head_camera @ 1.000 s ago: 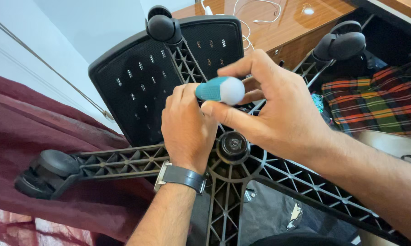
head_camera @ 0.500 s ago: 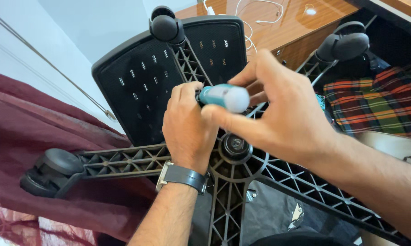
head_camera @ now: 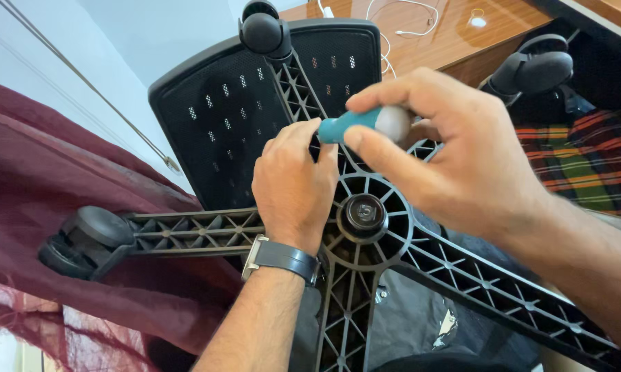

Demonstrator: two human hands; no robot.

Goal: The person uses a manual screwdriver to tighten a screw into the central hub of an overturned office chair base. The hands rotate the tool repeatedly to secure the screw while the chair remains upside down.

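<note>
1. The black ribbed plastic five-arm chair base (head_camera: 365, 275) lies upturned, underside toward the camera. Its round centre hub (head_camera: 363, 212) sits just below and between the two hands, with the end of the central column visible in it.
2. The black perforated seat underside (head_camera: 221, 131) lies beyond the grip, behind the upper arm of the base.
3. The dark red cloth (head_camera: 56, 207) covers the area left of the grip; a plaid fabric (head_camera: 579, 165) lies to the right.
4. Black casters (head_camera: 83, 241) remain fitted at the visible arm ends: one far left of the grip, one above it, one to the upper right.
5. The right hand (head_camera: 462, 158) is closed around the teal tool handle with a white end cap (head_camera: 365, 124), thumb and fingers pinching it. The handle points left, toward the left hand.
6. The left hand (head_camera: 293, 186), with a grey wristband (head_camera: 283, 256), is curled shut at the front end of the handle, fingertips on it, just above the hub. The tool tip is hidden, so what it engages cannot be told.
7. Judged progress: the base is still attached to the chair and nothing lies detached, so the work at the hub appears early or midway.
</note>
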